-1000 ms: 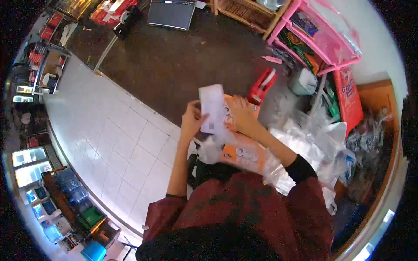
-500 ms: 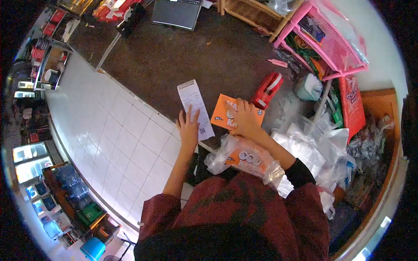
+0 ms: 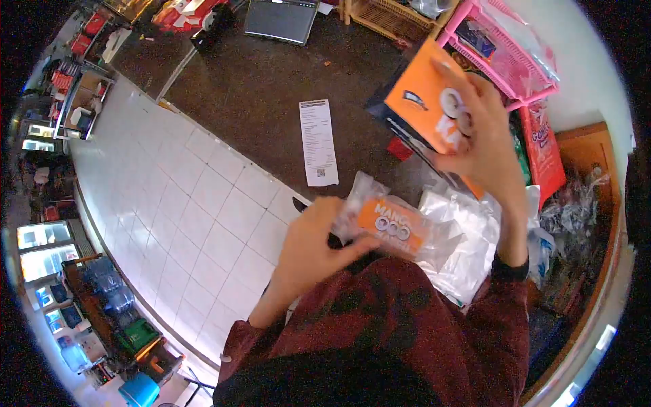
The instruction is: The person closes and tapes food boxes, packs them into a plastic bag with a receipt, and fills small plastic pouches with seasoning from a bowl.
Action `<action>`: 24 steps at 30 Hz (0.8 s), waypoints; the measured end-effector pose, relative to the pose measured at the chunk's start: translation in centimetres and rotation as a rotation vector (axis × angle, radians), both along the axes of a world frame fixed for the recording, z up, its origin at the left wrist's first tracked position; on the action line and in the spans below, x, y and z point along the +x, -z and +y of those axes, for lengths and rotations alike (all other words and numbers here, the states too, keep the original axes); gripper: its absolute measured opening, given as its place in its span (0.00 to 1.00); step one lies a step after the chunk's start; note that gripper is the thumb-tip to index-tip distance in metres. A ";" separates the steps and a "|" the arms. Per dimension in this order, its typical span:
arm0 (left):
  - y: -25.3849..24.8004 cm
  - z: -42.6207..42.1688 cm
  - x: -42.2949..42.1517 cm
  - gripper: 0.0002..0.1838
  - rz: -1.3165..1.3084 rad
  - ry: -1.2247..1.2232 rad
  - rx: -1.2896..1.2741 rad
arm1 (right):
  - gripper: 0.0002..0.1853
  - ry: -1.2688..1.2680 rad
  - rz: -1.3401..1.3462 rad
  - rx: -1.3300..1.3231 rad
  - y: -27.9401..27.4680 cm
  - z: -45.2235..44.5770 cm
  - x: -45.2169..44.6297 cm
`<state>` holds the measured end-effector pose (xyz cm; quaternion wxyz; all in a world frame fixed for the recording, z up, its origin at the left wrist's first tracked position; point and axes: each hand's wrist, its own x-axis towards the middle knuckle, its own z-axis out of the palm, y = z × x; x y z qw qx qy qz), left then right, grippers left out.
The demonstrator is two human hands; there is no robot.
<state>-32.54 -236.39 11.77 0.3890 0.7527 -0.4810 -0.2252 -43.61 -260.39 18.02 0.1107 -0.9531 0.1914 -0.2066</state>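
Note:
My right hand (image 3: 485, 139) grips an orange box (image 3: 420, 91) with dark sides and white print, held tilted above the right of the dark table. My left hand (image 3: 305, 247) is at the near edge, its fingers curled at the left end of a clear plastic bag (image 3: 437, 237) and its thumb across the lower side. Inside that bag sits another orange package (image 3: 390, 224) with white lettering, close to my body. A printed paper receipt (image 3: 317, 142) lies flat on the table, touched by neither hand.
A closed laptop (image 3: 281, 20) lies at the table's far side. Beside it stand a wicker rack (image 3: 390, 24) and a pink plastic basket (image 3: 505, 51). White plastic bags (image 3: 468, 237) are heaped at the right, near a red pack (image 3: 542, 149). Tiled floor (image 3: 196, 224) lies left.
My right hand has lifted the orange box off the table, up and to the right. My left hand has left the receipt and come back to the plastic bag.

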 end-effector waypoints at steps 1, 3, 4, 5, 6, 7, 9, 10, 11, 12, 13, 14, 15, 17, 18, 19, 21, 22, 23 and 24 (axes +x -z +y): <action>0.2 0.0 -0.6 0.22 -0.003 -0.003 -0.002 | 0.53 -0.003 -0.003 -0.002 -1.4 1.1 -0.7; 1.3 0.0 -1.2 0.16 0.231 0.095 -0.086 | 0.55 -0.024 0.002 0.096 -3.1 3.6 -1.9; 3.4 0.1 -1.1 0.16 0.227 0.095 -0.089 | 0.55 -0.024 -0.002 0.093 -3.1 5.0 -2.3; 6.6 0.1 -0.8 0.17 0.333 -0.036 0.006 | 0.54 -0.049 -0.083 0.149 -2.8 6.6 -2.6; 8.2 -0.1 -0.5 0.18 0.439 -0.169 0.103 | 0.53 -0.108 -0.150 0.188 -1.6 7.7 -3.2; 7.9 -0.3 -0.3 0.18 0.437 -0.168 0.102 | 0.53 -0.170 -0.212 0.226 -0.4 8.8 -3.7; 6.2 -0.9 -0.1 0.18 0.557 -0.173 -0.019 | 0.54 -0.143 -0.290 0.840 5.6 10.7 -4.7; 5.2 -1.2 0.0 0.18 0.617 -0.167 -0.073 | 0.54 -0.084 -0.294 1.141 7.3 11.3 -5.4; 4.5 -1.4 -0.1 0.19 0.679 -0.162 -0.129 | 0.55 0.017 -0.325 1.432 8.9 11.9 -6.1; 5.2 -0.8 0.0 0.19 0.685 -0.175 -0.044 | 0.54 -0.057 -0.105 1.300 9.5 11.7 -7.1; 5.8 -0.2 0.0 0.19 0.690 -0.185 0.043 | 0.54 -0.085 0.002 1.235 10.4 11.2 -8.4; 6.5 0.3 0.1 0.19 0.693 -0.191 0.129 | 0.54 -0.118 0.106 1.164 11.3 10.6 -9.6; 8.3 0.9 -0.2 0.18 0.551 -0.056 0.014 | 0.54 -0.143 0.235 0.938 12.6 9.4 -11.3; 8.1 0.9 -1.9 0.18 0.419 0.106 -0.037 | 0.48 -0.005 0.460 0.482 13.5 9.4 -12.6; 7.9 0.8 -2.7 0.19 0.356 0.182 -0.070 | 0.48 0.006 0.455 0.482 13.9 9.6 -12.0; 7.9 0.7 -3.7 0.19 0.374 0.171 -0.064 | 0.50 0.049 0.622 0.383 14.6 9.6 -10.9; 7.5 0.3 -4.5 0.19 0.392 0.178 -0.064 | 0.50 0.062 0.746 0.146 17.5 10.4 -10.0; 7.0 0.3 -4.6 0.18 0.374 0.126 -0.041 | 0.50 0.080 0.747 0.149 19.0 11.0 -9.8; 6.4 0.1 -4.5 0.17 0.358 0.081 -0.019 | 0.46 0.071 0.642 -0.013 20.3 11.5 -9.7; 6.2 -0.2 -4.5 0.16 0.344 0.046 -0.003 | 0.41 0.070 0.541 -0.181 20.6 11.6 -9.9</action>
